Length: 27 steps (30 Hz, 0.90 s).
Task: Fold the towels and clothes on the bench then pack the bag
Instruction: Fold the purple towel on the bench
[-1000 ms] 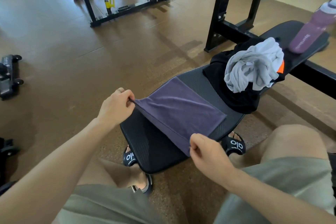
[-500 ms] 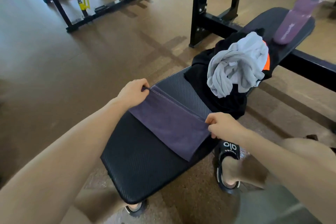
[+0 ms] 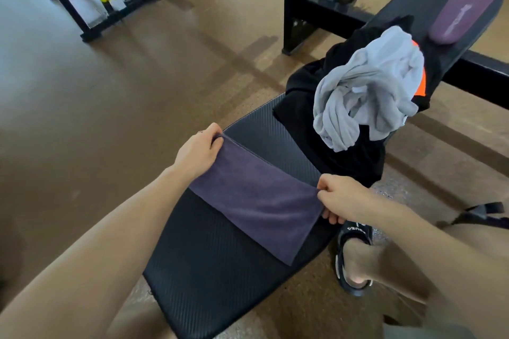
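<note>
The left hand (image 3: 199,152) pinches the far left corner of a purple towel (image 3: 256,198), thumb and fingers closed on the hemmed edge. The right hand (image 3: 343,198) pinches the opposite corner at the towel's right side, fingers curled with the cloth caught between thumb and forefinger. Between the two grips the towel is pulled fairly taut; it is a soft, short-piled terry cloth, folded into a long rectangle, and it lies across the near half of the bench (image 3: 209,278) with its near corner reaching toward the pad's right edge.

The bench pad is black, rounded at the near end, with a fine woven, carbon-like ribbed texture. Farther along it sits a heap of clothes: a black garment (image 3: 300,115), limp and matte, drapes over the pad's right side, and on top of it a light grey garment (image 3: 366,91) lies bunched and twisted into ropey folds. A small patch of bright orange fabric (image 3: 420,77) shows at the heap's far edge. Beyond the heap, a smooth mauve water bottle (image 3: 465,5) stands on the far end of the pad, blurred.

A black slide sandal (image 3: 355,253) on the person's foot rests on the speckled brown floor (image 3: 137,85) just right of the bench. Black steel rack frames (image 3: 294,3) stand behind.
</note>
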Each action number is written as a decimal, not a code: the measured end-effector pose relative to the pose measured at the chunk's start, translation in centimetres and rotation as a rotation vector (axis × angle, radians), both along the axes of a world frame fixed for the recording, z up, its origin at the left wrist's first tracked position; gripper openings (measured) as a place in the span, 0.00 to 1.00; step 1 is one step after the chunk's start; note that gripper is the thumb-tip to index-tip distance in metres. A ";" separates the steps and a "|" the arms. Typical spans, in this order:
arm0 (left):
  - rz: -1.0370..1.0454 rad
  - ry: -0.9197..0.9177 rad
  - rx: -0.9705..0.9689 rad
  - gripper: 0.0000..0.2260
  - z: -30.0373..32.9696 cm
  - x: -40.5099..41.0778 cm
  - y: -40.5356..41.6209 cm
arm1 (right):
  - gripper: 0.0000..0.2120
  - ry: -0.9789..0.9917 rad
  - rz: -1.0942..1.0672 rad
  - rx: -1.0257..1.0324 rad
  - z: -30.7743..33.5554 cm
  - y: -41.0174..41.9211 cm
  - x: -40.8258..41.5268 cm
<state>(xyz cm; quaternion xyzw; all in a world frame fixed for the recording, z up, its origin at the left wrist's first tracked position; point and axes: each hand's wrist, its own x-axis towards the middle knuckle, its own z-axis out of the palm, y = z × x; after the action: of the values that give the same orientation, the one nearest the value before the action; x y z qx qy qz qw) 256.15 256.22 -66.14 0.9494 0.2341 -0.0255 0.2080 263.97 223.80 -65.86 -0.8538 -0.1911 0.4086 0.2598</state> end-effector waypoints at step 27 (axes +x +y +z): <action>0.045 -0.021 0.141 0.06 -1.3 0.3 -1.5 | 0.04 -0.246 0.077 -0.106 0.6 -0.2 -1.1</action>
<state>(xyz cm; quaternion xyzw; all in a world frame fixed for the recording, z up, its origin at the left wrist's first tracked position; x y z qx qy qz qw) 256.48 254.76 -67.47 0.9564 0.2544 0.0055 0.1437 262.84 223.61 -65.27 -0.9021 -0.2324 0.3199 0.1728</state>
